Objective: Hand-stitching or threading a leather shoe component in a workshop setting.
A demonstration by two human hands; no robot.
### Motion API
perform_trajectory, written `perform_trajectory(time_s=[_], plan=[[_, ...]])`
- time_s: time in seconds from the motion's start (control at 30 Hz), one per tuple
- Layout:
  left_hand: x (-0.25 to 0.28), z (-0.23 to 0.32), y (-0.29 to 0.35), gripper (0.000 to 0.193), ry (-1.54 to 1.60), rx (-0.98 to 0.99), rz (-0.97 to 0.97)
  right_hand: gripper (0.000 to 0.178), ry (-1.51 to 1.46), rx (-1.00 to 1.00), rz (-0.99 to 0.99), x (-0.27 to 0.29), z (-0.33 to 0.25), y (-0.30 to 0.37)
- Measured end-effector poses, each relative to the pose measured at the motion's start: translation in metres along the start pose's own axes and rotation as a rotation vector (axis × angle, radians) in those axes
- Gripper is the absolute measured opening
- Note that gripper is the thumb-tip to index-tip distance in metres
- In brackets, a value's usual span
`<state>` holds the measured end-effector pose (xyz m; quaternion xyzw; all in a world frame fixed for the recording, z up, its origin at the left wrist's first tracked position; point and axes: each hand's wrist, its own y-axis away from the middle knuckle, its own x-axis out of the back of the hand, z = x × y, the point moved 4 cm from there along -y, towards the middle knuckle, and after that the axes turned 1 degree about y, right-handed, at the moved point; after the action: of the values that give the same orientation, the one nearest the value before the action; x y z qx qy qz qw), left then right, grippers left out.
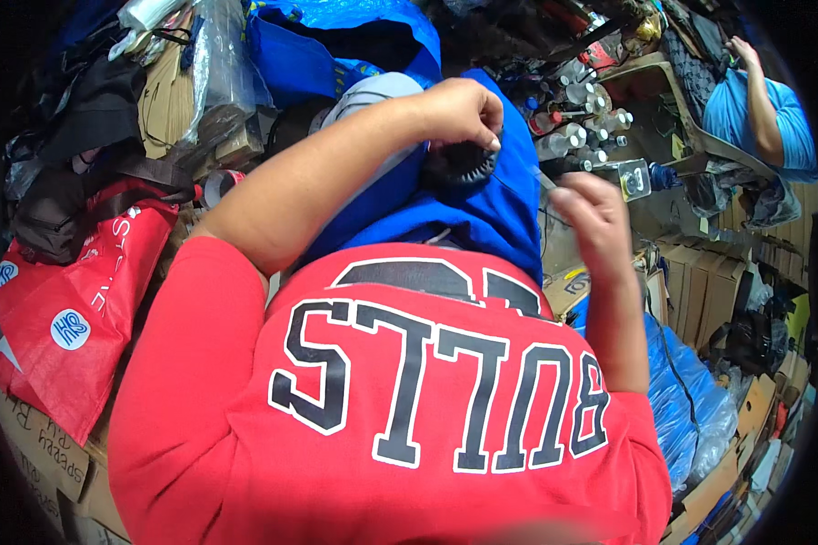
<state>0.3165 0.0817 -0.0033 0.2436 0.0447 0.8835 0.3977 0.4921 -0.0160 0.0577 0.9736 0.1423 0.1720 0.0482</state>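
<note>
My left hand (463,111) is closed just above my lap, thumb and fingers pressed together. Right below the fingertips is a dark round thing with a ridged rim (463,166), which the hand seems to grip; its kind does not show. The blue cloth (509,204) over my lap lies behind it. To the right, apart from that thing, my right hand (595,213) is raised with bent fingers. Motion blurs its fingertips, so whether they hold anything is unclear.
Clear plastic bottles (577,127) lie heaped beyond my right hand. A blue bag (354,45) stands ahead. At left are a red bag (91,291) and cardboard (41,445); blue plastic sheeting (673,391) is at right. Another person in a blue shirt (745,113) is at far right.
</note>
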Motion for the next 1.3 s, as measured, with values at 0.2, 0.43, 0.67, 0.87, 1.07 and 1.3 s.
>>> perform_trajectory(time_s=[0.2, 0.43, 0.67, 0.87, 1.07, 1.3], plan=[[0.001, -0.023, -0.006, 0.026, 0.283, 0.034, -0.177, 0.020, 0.315, 0.109, 0.032, -0.006, -0.001, -0.012], [0.002, -0.021, -0.002, 0.028, 0.269, 0.057, -0.213, 0.020, 0.538, 0.097, 0.021, -0.022, 0.014, -0.028], [0.003, -0.017, 0.000, 0.027, 0.275, 0.056, -0.212, 0.018, 0.576, 0.099, 0.000, -0.022, 0.011, -0.033], [0.002, -0.019, -0.006, 0.026, 0.275, 0.034, -0.199, 0.018, 0.616, 0.062, 0.006, -0.027, 0.006, -0.032], [0.003, -0.013, -0.011, 0.026, 0.196, -0.043, -0.211, 0.015, 0.664, 0.201, 0.117, -0.037, 0.015, -0.033], [0.002, -0.017, -0.012, 0.030, 0.156, -0.039, -0.372, 0.018, 0.090, -0.058, -0.121, -0.015, 0.060, -0.046]])
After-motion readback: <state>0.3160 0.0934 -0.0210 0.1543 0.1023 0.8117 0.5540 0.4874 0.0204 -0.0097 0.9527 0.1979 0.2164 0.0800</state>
